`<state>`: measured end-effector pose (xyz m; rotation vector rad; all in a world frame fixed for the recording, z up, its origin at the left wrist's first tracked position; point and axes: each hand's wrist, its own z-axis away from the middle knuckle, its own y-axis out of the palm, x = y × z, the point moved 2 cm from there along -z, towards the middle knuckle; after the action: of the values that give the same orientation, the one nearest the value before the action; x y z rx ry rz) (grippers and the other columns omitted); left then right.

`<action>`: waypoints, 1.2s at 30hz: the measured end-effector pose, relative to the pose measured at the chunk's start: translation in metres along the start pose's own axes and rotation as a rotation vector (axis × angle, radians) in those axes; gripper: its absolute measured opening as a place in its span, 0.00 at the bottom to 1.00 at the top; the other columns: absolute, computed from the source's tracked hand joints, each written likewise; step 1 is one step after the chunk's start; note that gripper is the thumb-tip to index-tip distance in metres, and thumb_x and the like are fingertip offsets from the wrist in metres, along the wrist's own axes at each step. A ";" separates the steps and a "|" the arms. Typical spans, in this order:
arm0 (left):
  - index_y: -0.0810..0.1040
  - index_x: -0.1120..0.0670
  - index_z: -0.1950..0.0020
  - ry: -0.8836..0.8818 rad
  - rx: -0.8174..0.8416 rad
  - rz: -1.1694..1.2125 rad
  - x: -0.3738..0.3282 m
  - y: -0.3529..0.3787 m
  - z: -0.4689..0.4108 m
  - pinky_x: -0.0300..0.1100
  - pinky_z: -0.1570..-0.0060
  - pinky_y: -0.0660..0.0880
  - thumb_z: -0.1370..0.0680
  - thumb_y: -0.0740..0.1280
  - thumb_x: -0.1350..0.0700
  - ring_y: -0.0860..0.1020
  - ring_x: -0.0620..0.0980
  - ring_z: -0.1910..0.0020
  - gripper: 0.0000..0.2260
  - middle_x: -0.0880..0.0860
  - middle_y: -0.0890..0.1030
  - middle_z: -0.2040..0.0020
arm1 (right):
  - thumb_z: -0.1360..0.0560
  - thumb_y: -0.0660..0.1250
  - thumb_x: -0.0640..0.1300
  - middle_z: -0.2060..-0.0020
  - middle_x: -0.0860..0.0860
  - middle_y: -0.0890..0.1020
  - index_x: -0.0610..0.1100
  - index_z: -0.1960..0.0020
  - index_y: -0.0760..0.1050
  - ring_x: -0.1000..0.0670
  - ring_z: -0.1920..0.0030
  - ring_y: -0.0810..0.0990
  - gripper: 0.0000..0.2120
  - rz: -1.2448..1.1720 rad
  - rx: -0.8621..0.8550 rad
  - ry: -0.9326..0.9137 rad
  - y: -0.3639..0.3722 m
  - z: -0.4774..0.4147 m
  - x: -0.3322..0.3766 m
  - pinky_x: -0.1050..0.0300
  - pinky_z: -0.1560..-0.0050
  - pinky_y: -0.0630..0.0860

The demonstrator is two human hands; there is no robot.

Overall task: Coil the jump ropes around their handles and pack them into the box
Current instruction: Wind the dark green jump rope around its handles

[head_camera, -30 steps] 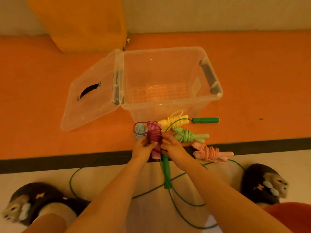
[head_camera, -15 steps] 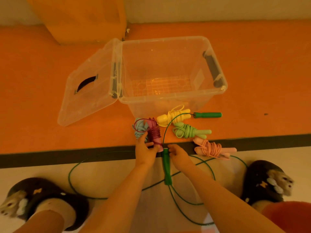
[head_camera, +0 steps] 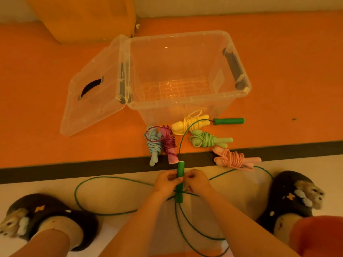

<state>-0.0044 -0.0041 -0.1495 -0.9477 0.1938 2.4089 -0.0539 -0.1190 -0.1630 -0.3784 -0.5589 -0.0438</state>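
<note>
An indoor play or exercise room, possibly within a home, is suggested. The floor is covered by orange matting (head_camera: pixel 55 112) edged with a dark stripe (head_camera: pixel 74 168), and a pale wall (head_camera: pixel 232 4) is met at the far side. 2 plush animal slippers (head_camera: pixel 289 197) are worn, and 5 coiled jump ropes (head_camera: pixel 206 140) are laid beside a clear storage box (head_camera: pixel 187 103).

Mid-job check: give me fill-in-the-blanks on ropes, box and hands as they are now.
The left hand and right hand hold a handle coloured ____. The count of ropes inside the clear box is ____. Its lid is ____, not shut. Coiled ropes before the box number ____.
Missing: green; zero; open; five.
</note>
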 end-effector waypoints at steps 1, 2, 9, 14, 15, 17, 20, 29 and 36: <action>0.76 0.65 0.39 -0.011 0.002 0.046 -0.001 0.000 0.000 0.40 0.53 0.77 0.25 0.68 0.69 0.78 0.55 0.47 0.15 0.60 0.79 0.46 | 0.25 0.65 0.35 0.69 0.46 0.75 0.43 0.61 0.70 0.53 0.76 0.74 0.09 -0.125 0.030 0.001 -0.001 0.003 0.002 0.59 0.72 0.73; 0.76 0.66 0.40 -0.017 -0.002 0.080 -0.002 0.000 0.000 0.40 0.55 0.78 0.25 0.68 0.69 0.78 0.55 0.48 0.14 0.61 0.79 0.46 | 0.25 0.65 0.33 0.69 0.45 0.76 0.43 0.59 0.69 0.55 0.78 0.74 0.08 -0.232 0.060 0.001 -0.004 0.007 0.005 0.62 0.75 0.73; 0.78 0.58 0.43 0.015 0.070 0.081 -0.028 0.005 0.004 0.35 0.68 0.77 0.26 0.72 0.63 0.77 0.48 0.63 0.12 0.56 0.75 0.57 | 0.30 0.62 0.25 0.60 0.40 0.83 0.38 0.50 0.79 0.45 0.61 0.83 0.15 -0.522 0.329 -0.037 -0.039 0.026 0.022 0.56 0.59 0.79; 0.76 0.63 0.41 0.086 0.074 0.172 -0.058 0.017 0.003 0.38 0.68 0.79 0.23 0.68 0.65 0.76 0.46 0.73 0.11 0.55 0.74 0.66 | 0.24 0.59 0.30 0.63 0.43 0.79 0.43 0.59 0.75 0.54 0.73 0.77 0.12 -0.233 -0.258 -0.251 -0.091 0.004 0.048 0.61 0.70 0.74; 0.75 0.63 0.41 0.099 0.089 0.211 -0.064 0.019 0.003 0.38 0.65 0.80 0.23 0.67 0.66 0.78 0.46 0.70 0.11 0.57 0.76 0.65 | 0.24 0.60 0.32 0.62 0.45 0.78 0.43 0.57 0.75 0.53 0.69 0.76 0.09 -0.179 -0.360 -0.305 -0.104 -0.001 0.053 0.62 0.68 0.72; 0.75 0.62 0.39 0.106 0.128 0.303 -0.077 0.022 0.002 0.40 0.59 0.81 0.23 0.65 0.69 0.82 0.50 0.61 0.13 0.60 0.81 0.58 | 0.24 0.62 0.33 0.56 0.48 0.78 0.42 0.50 0.76 0.52 0.59 0.75 0.07 -0.074 -0.449 -0.384 -0.125 -0.009 0.061 0.63 0.63 0.72; 0.75 0.59 0.40 0.048 0.162 0.468 -0.092 0.027 -0.001 0.43 0.55 0.81 0.21 0.59 0.64 0.83 0.56 0.53 0.11 0.63 0.83 0.51 | 0.25 0.64 0.33 0.41 0.43 0.78 0.41 0.39 0.76 0.45 0.42 0.75 0.15 0.143 -0.411 -0.524 -0.138 -0.029 0.072 0.53 0.43 0.71; 0.72 0.56 0.50 -0.093 0.309 0.485 -0.081 0.043 0.005 0.52 0.51 0.81 0.24 0.68 0.63 0.83 0.62 0.55 0.07 0.62 0.82 0.58 | 0.24 0.65 0.41 0.28 0.41 0.62 0.54 0.27 0.61 0.39 0.28 0.57 0.29 0.722 -0.334 -0.536 -0.110 -0.063 0.089 0.44 0.30 0.59; 0.63 0.59 0.38 -0.199 0.331 0.468 -0.066 0.039 0.012 0.53 0.47 0.79 0.24 0.66 0.69 0.83 0.59 0.54 0.18 0.65 0.82 0.52 | 0.22 0.61 0.40 0.29 0.42 0.64 0.46 0.34 0.69 0.40 0.29 0.60 0.17 0.799 -0.480 -0.492 -0.108 -0.047 0.113 0.47 0.35 0.63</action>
<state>0.0075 -0.0619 -0.0995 -0.5500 0.7876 2.7472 0.0508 -0.2296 -0.1040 -1.0757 -0.8470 0.7129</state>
